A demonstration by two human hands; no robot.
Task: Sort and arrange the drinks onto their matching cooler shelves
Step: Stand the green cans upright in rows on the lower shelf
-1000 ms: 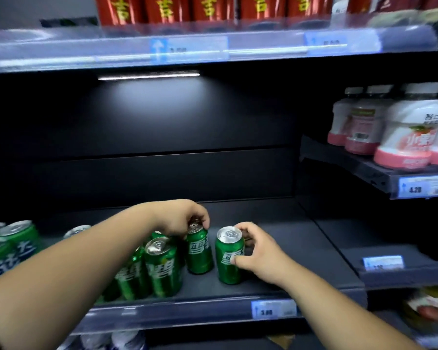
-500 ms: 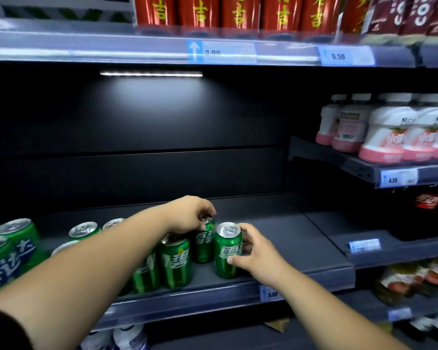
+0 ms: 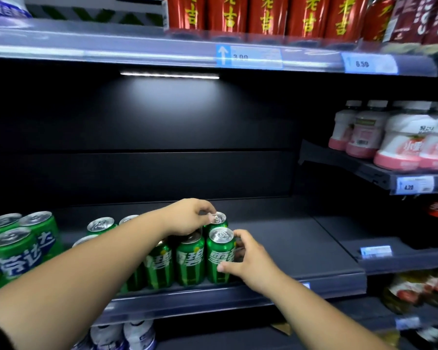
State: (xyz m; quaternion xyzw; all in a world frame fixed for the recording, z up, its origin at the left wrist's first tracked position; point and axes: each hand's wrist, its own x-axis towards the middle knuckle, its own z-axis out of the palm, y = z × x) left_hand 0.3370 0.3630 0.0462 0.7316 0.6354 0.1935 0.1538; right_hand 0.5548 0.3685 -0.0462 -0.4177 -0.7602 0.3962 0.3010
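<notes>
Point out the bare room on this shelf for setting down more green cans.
The widest bare patch of shelf runs from the front can, gripped by the right hand, to the shelf's right end. Behind the rear can pinched by the left hand, it is bare to the back wall. Crowded: the can rows leftward, up to the blue-lettered cans.

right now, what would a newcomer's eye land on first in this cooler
The two hands over the cluster of green aluminium soda cans at the front of the dark middle shelf: the left hand pinches the rear green can from above, the right hand grips the front green can. Above runs a row of red cans with yellow characters; white-and-pink plastic bottles stand at right.
</notes>
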